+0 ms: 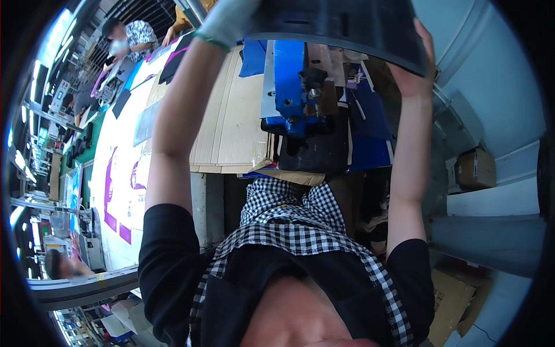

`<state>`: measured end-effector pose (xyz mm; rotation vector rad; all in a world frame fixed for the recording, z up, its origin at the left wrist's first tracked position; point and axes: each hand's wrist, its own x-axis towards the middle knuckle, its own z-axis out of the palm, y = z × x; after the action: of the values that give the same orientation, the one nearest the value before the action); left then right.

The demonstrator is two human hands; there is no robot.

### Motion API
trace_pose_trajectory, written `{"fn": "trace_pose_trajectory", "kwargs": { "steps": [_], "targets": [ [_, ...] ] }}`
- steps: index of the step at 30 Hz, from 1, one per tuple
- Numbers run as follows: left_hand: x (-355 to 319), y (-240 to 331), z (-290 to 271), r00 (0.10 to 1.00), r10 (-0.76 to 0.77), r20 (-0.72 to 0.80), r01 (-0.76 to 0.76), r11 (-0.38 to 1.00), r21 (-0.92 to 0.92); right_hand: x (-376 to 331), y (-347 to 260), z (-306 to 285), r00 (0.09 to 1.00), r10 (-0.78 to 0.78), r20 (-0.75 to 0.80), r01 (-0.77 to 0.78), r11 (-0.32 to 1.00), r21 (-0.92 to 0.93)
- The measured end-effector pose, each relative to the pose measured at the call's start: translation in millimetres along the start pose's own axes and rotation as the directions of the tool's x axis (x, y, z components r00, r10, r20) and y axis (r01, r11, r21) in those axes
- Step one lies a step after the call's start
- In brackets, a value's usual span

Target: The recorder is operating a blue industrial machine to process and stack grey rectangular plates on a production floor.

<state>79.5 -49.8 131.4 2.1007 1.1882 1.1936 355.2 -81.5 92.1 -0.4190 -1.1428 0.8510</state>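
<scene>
A large dark, glossy sheet (347, 26) with small slots in it is raised at the top of the head view, between my two hands. My left hand (230, 22) wears a pale glove with a green cuff and grips the sheet's left side, its fingers partly out of view. On the opposite edge my bare right hand (413, 75) holds the sheet, with fingers showing along its rim. Below the sheet stands a blue metal clamp-like fixture (289, 81) with a dark mechanism on its right. The sheet hides the fixture's far end.
Flat cardboard (225, 127) covers the bench left of the fixture. Blue sheets (370, 118) lie to the right, with a thin white tool (356, 104) on them. A white printed table (124, 191) stands further left, with other people beyond. Cardboard boxes (475, 169) sit at far right.
</scene>
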Motion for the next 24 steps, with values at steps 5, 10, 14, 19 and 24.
{"fn": "trace_pose_trajectory", "kwargs": {
  "steps": [5,10,14,19,24],
  "targets": [
    [17.7,47.1,33.4,0.915,-0.401,-0.044,0.393,0.911,-0.122,26.4,40.5,-87.6,0.908,0.398,0.130,-0.402,0.740,0.539],
    [16.0,-46.5,-13.9,0.899,-0.420,0.125,0.438,0.867,-0.239,35.3,71.6,-135.3,0.845,0.528,0.077,-0.501,0.734,0.460],
    [-22.3,-90.2,-21.6,0.916,-0.381,0.124,0.400,0.854,-0.334,21.7,108.0,-135.2,0.783,0.620,0.044,-0.578,0.701,0.418],
    [-50.0,-112.2,-0.2,0.926,-0.369,0.076,0.367,0.838,-0.403,-0.8,161.3,-128.1,0.707,0.680,0.193,-0.683,0.586,0.435],
    [-61.3,-117.0,19.4,0.844,-0.536,0.026,0.516,0.796,-0.316,-25.7,137.6,-54.3,0.659,0.750,0.062,-0.745,0.639,0.193]
  ]
}}
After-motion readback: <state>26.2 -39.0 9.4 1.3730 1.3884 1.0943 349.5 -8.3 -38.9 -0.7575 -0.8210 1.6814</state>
